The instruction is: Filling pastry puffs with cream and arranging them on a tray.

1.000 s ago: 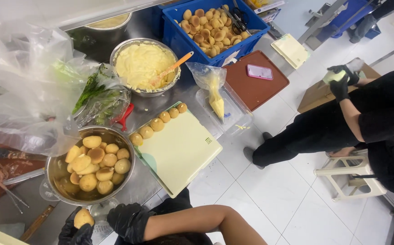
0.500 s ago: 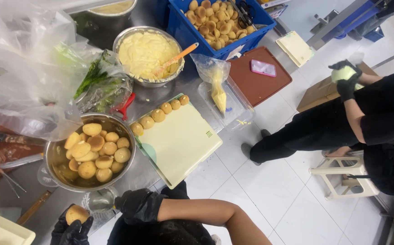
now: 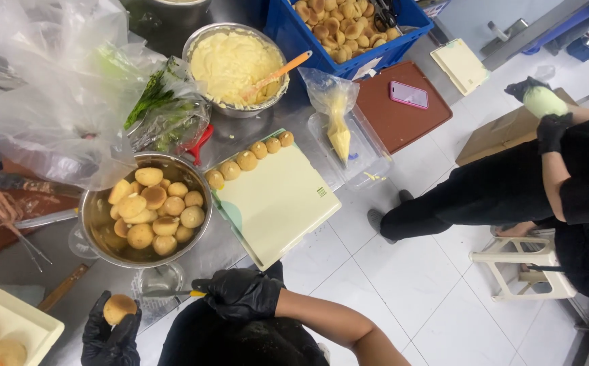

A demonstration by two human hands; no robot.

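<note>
My left hand [image 3: 110,333], in a black glove, holds a small round golden bun [image 3: 119,308] at the bottom left. In a black glove too, my right hand [image 3: 241,293] grips a thin knife with a yellow handle [image 3: 171,293] pointing left toward the bun. Just above stands a steel bowl [image 3: 98,218] full of the same buns. To its right lies a pale cutting board [image 3: 274,203] with a row of several buns [image 3: 247,160] along its far edge.
A steel bowl of yellow cream [image 3: 230,61] with an orange spatula, a filled piping bag [image 3: 338,132], a blue crate of buns [image 3: 348,27], clear plastic bags [image 3: 50,88], greens, a whisk [image 3: 3,217]. At right another person in black [image 3: 511,190] holds a piping bag; a pink phone [image 3: 409,95] lies on a brown board.
My left hand has raised the bun slightly and my right hand has shifted right with the knife. The view has tilted. The other person's gloved hand has moved.
</note>
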